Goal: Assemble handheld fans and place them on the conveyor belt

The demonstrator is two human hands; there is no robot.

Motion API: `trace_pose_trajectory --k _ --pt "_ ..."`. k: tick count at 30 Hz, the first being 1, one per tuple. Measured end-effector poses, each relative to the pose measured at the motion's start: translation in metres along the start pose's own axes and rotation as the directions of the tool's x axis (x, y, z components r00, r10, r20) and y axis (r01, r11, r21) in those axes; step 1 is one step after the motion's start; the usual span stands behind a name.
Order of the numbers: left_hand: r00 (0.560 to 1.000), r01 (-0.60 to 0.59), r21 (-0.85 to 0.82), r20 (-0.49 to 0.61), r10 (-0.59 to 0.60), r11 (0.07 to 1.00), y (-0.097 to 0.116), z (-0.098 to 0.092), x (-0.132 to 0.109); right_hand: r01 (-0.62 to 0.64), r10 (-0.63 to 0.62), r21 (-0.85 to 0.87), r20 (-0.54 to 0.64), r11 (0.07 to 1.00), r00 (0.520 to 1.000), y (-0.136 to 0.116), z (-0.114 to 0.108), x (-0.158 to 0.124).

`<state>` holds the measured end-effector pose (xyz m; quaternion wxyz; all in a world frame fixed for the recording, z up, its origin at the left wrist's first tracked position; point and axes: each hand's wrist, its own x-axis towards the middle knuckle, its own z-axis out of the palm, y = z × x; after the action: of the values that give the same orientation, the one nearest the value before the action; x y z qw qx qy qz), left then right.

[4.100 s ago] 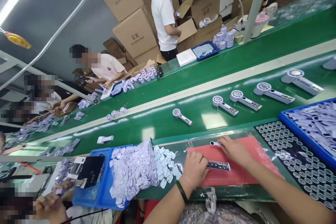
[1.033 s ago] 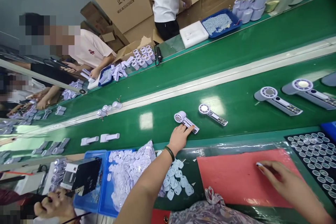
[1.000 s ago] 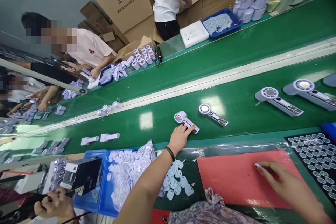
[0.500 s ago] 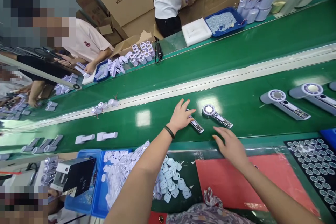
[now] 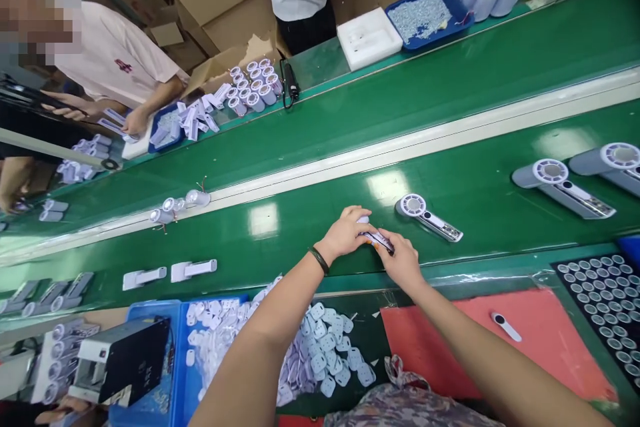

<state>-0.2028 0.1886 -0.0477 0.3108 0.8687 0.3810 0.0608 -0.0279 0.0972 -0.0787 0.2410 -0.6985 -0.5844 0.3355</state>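
Green conveyor belt (image 5: 300,240) is running beneath as I'm bringing my left hand (image 5: 345,233) and right hand (image 5: 403,263) together, fingers (image 5: 389,247) now closing narrowly on a handheld fan handle (image 5: 373,237).

Glossy green conveyor belt (image 5: 280,233) with a long white stripe (image 5: 380,155); pale lilac fan handle (image 5: 379,240) with a black panel; coral-red mat (image 5: 450,340); black tray (image 5: 600,300) dotted with grey circles; bright blue bin (image 5: 150,353); black wristband (image 5: 319,260); grey-mauve floral cloth (image 5: 405,410).
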Motion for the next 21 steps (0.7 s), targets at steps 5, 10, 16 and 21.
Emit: trace_pose_trajectory --k 5,10,16,21 --pt "0.993 0.095 0.005 -0.065 -0.094 0.995 0.004 0.015 0.007 -0.028 0.029 -0.089 0.015 0.996 0.999 0.002 0.002 0.004" --pt "0.998 0.047 0.033 -0.034 -0.046 0.998 0.006 0.013 0.011 -0.009 0.01 -0.072 0.008 0.997 1.0 0.004 -0.002 0.01" --pt "1.0 -0.021 0.254 0.022 0.016 0.967 0.023 -0.012 0.022 0.18 -0.191 -0.094 -0.124 0.979 0.974 0.036 -0.071 -0.033" --pt "0.997 0.059 0.257 -0.056 -0.046 0.965 0.032 -0.02 0.068 -0.018 -0.07 -0.382 -0.215 0.924 0.974 0.103 -0.137 -0.12"
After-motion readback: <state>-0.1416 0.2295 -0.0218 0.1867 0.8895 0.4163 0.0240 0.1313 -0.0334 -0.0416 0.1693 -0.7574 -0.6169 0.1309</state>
